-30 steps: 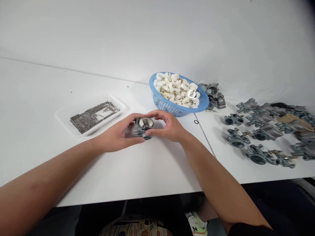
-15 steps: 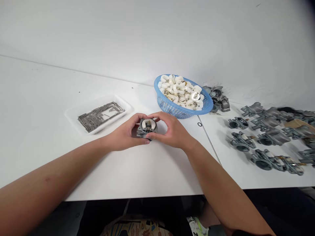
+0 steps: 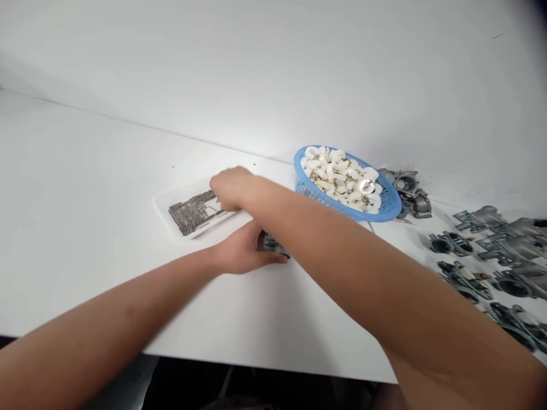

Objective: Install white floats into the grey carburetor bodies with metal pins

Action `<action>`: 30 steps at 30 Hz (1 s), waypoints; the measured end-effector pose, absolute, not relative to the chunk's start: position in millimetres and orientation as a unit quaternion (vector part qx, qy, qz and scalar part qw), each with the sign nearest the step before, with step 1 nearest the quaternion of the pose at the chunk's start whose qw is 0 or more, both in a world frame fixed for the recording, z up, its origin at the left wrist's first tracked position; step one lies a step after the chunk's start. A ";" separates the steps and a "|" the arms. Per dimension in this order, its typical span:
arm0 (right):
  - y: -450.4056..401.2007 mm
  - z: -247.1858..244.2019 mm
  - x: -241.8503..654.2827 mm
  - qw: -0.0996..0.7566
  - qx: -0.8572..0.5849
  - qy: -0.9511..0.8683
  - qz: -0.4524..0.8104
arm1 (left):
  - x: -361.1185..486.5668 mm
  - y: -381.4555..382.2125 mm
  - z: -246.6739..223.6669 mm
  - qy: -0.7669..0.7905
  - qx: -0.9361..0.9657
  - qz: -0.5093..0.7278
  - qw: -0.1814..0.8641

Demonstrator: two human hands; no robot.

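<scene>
Nearest, the left hand (image 3: 241, 250) lay low on the white table (image 3: 239, 319), its grip curled and pressed against a die-cast carburetor body (image 3: 271, 244). The body sat at the fingertips, mostly hidden behind the right forearm (image 3: 342, 256), so how much had been fitted into it could not be seen. The right arm crossed over the left, and the right hand (image 3: 231, 188) hung over the right end of a white plastic tray (image 3: 164, 213). Its fingers were out of sight behind the back of the hand, so whether that grip was spread or pinching a pin could not be told. The tray held a large bunch of short steel pins (image 3: 192, 213). Farther on, a blue plastic basket (image 3: 387, 205) was heaped with white horseshoe-shaped pieces (image 3: 337, 179), a small pile of metal parts (image 3: 408, 193) just beside it. To the right lay rows of other carburetor bodies (image 3: 465, 273), with plenty of pins and white pieces left unused
</scene>
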State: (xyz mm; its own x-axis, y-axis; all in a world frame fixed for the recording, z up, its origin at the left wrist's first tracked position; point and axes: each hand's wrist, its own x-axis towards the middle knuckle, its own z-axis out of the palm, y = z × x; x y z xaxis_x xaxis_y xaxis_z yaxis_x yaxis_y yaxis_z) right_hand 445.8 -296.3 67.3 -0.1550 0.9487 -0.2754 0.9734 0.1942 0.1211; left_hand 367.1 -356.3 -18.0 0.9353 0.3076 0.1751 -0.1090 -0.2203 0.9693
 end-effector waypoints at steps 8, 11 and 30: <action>-297.9 56.0 438.8 0.219 0.648 0.724 -0.089 | 367.0 -359.0 -13.9 0.034 0.765 0.143 0.626; -296.7 55.7 438.0 0.249 0.629 0.729 -0.106 | 368.9 -358.3 -15.4 0.040 0.767 0.146 0.624; -493.3 33.8 557.4 -0.455 0.639 0.618 -0.049 | 374.2 -347.4 -29.1 0.137 0.762 0.212 0.596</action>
State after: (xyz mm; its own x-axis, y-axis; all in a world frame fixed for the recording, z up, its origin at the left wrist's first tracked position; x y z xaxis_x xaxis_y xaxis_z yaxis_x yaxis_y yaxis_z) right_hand 557.4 -493.3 33.8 0.2308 0.8343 0.5006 0.7453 0.1792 -0.6422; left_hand 374.2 -347.4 -29.1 0.8728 0.4612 0.1599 -0.0442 -0.2515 0.9669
